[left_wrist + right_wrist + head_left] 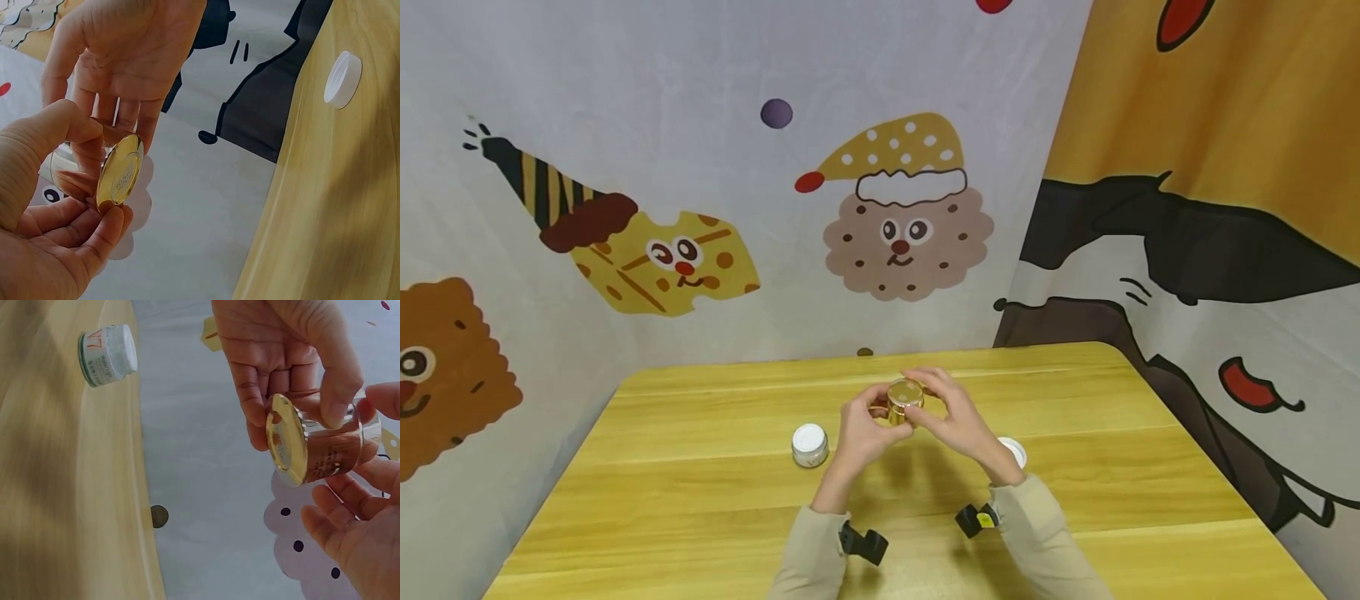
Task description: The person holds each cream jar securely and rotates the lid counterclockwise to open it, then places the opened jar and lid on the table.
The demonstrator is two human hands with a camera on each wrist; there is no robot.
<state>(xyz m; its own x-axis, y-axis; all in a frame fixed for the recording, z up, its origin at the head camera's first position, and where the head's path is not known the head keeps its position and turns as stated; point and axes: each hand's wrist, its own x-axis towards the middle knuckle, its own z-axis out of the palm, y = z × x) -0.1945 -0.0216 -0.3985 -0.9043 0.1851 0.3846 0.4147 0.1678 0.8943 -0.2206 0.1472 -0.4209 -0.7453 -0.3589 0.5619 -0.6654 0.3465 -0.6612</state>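
A shiny gold cosmetic jar (901, 402) is held above the table between both hands. My left hand (862, 427) grips the body, its thumb on one side and its fingers on the other. In the right wrist view, the jar (325, 453) is tilted, and its flat gold base bears a printed label. At the opposite, lid end, my right hand (957, 417) holds the rim between thumb and fingers. To the left stands a small glass jar (810, 450) with a white top. A loose white lid (1014, 451) lies beside the right wrist, partly hidden in the head view.
The wooden table (685, 500) carries these things. Behind it hangs a cloth backdrop (700, 100) with cartoon figures, and it continues along the right side. Each wrist wears a small black camera.
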